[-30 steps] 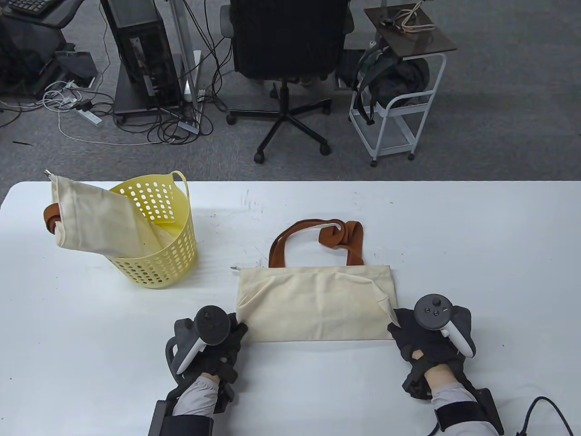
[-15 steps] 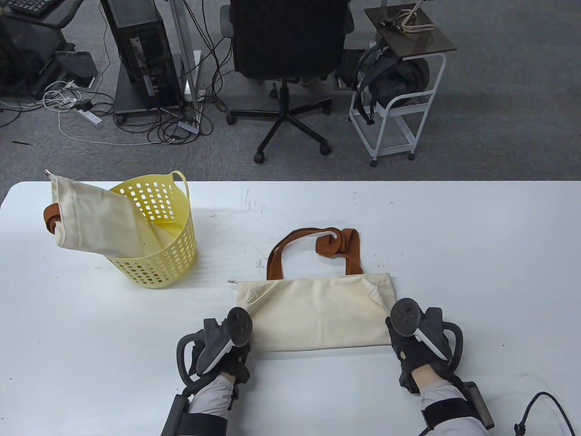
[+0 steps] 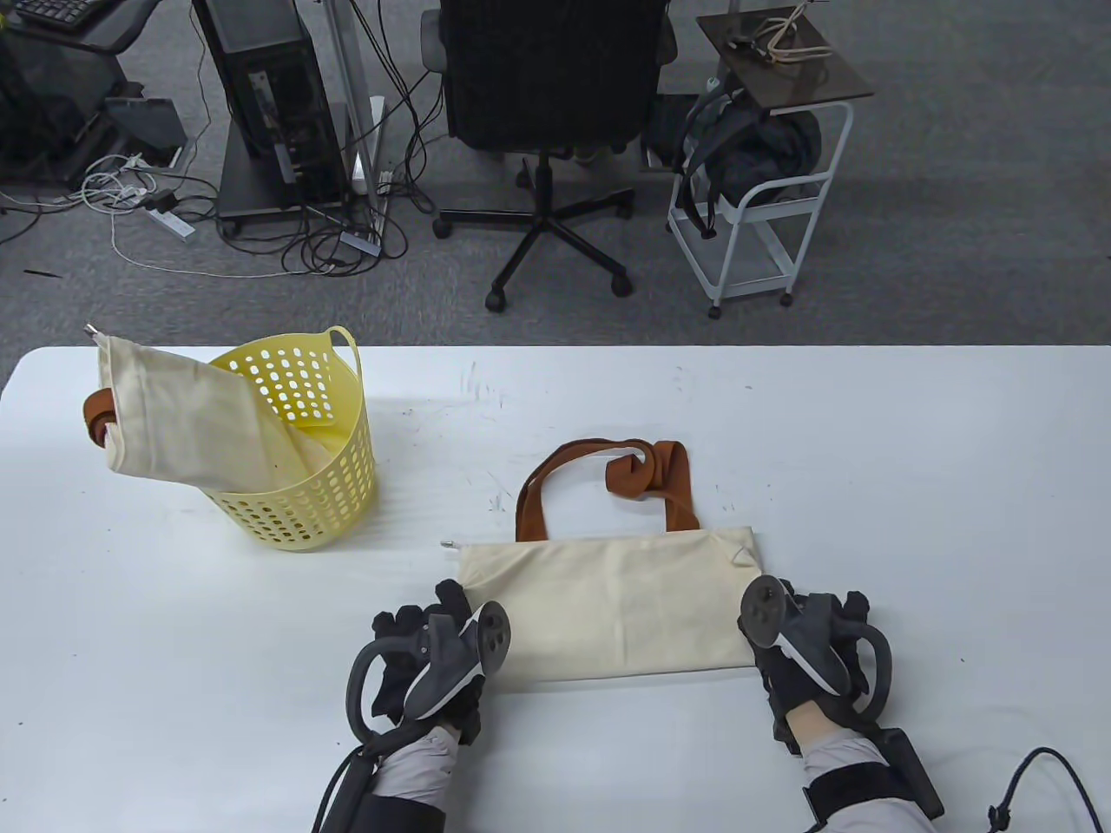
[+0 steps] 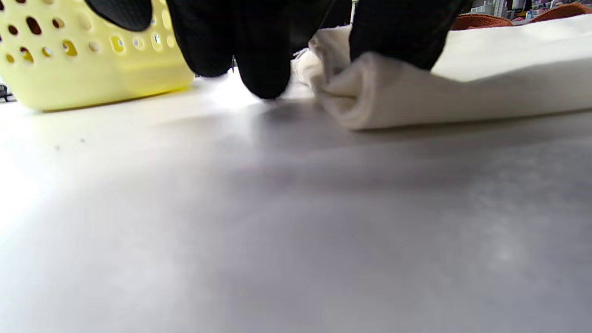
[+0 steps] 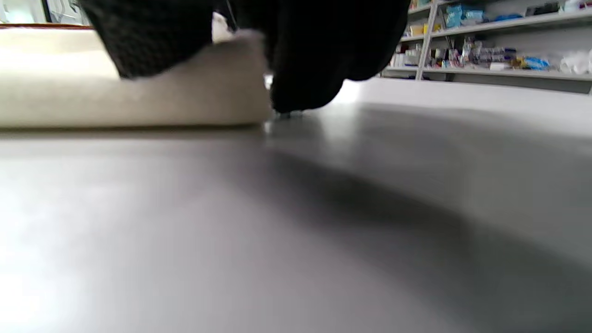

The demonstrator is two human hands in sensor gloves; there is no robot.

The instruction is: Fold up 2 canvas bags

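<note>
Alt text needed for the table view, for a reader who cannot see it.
Two gloved hands, left hand and right hand, hold the near corners of a folded canvas bag lying on a white table. A second bag hangs out of a yellow basket at far left.

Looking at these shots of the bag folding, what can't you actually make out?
- Table view: the trackers cover most of the left hand and right hand, hiding how they grip the canvas bag.
- Wrist views: fingers at the bag's fold are cut off by the top edge; the right view is blurred.
- Second bag: its lower end is hidden inside the yellow basket.
</note>
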